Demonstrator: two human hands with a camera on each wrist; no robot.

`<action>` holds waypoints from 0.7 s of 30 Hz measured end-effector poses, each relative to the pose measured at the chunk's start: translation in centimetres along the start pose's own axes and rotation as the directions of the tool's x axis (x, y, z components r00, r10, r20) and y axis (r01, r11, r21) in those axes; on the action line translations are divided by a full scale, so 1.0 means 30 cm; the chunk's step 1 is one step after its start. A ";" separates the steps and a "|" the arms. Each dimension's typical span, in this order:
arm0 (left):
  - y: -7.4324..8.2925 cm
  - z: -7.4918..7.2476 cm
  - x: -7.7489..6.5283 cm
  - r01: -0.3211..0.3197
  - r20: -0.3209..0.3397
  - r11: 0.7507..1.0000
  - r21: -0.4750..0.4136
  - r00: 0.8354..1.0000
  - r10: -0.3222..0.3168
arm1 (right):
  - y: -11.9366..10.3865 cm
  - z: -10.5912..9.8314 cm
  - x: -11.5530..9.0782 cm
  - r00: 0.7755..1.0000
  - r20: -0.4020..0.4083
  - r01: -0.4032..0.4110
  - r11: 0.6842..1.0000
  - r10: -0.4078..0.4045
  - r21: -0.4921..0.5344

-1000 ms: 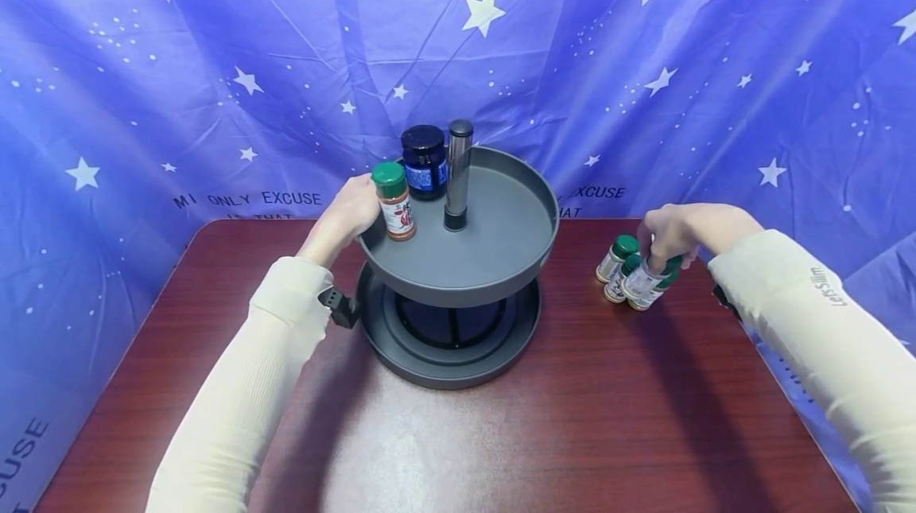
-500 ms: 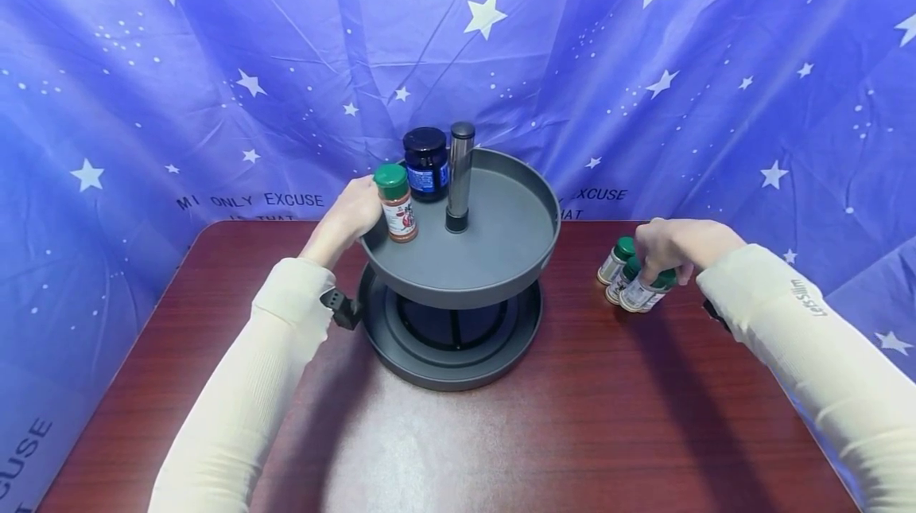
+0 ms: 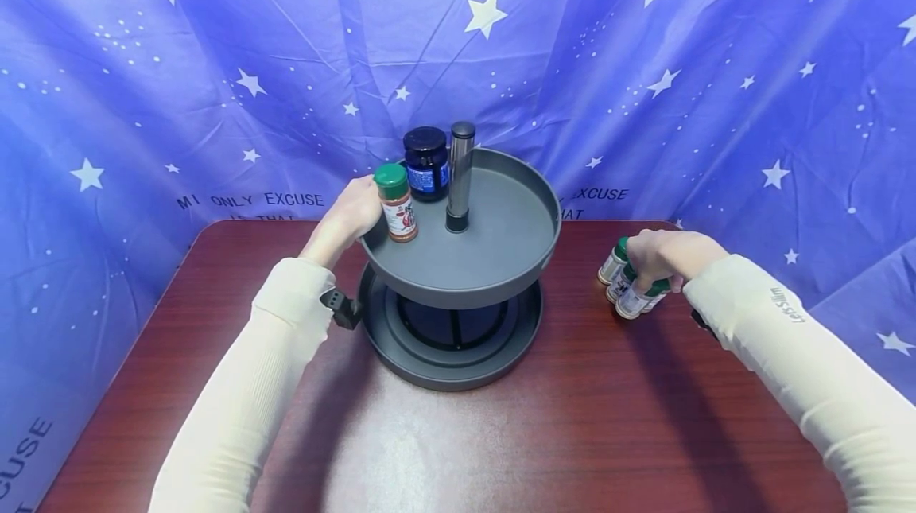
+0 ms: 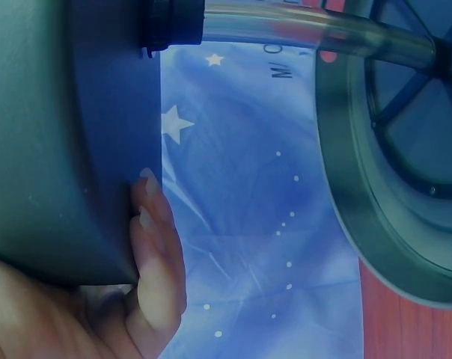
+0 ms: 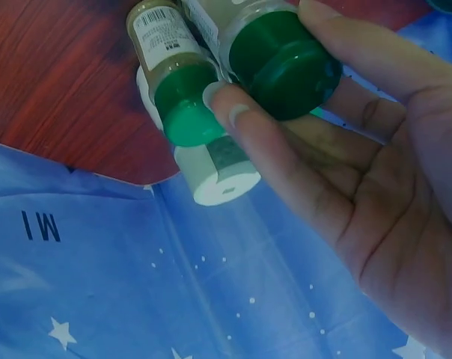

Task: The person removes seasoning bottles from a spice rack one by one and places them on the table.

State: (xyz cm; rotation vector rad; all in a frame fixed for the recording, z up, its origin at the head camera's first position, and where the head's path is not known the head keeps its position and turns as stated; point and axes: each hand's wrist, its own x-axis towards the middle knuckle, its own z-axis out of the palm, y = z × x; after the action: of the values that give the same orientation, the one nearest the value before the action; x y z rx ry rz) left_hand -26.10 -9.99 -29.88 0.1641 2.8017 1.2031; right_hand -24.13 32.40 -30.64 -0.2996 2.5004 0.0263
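In the head view my left hand (image 3: 351,215) grips the left rim of the upper tray (image 3: 494,235) of a grey two-tier rack. The left wrist view shows curled fingers (image 4: 157,277) under that tray's edge. Beside this hand, a green-capped spice jar (image 3: 397,207) with reddish contents stands on the tray, next to a dark jar (image 3: 426,167) with a blue label. At the right, my right hand (image 3: 658,254) holds a spice jar (image 3: 631,304) by its green cap (image 5: 286,63), between thumb and fingers. Other spice jars (image 3: 612,262) stand close around it, partly hidden by the hand.
A metal post (image 3: 459,179) with a black top rises from the upper tray. The lower tray (image 3: 444,374) sits on the reddish wooden table (image 3: 572,417). A blue star-printed cloth (image 3: 300,44) hangs close behind the table.
My right hand has moved left and slightly toward me with the spice jar, which now sits lower in the head view. The left hand keeps its hold on the tray.
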 end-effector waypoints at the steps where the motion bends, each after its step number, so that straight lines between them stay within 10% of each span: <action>1: 0.000 0.000 0.000 0.000 -0.001 1.000 0.001 1.000 0.000 | 0.000 0.004 0.002 1.000 -0.002 0.001 1.000 -0.001 -0.006; 21: -0.001 -0.001 0.000 0.013 0.004 1.000 -0.014 1.000 -0.013 | 0.003 0.051 0.027 0.999 0.032 0.031 0.998 -0.029 -0.050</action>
State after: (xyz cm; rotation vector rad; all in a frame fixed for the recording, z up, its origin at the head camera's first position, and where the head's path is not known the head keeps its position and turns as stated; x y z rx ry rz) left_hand -26.12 -10.02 -29.88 0.1465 2.7863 1.2180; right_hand -23.92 32.45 -32.35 -0.3547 2.4664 0.0814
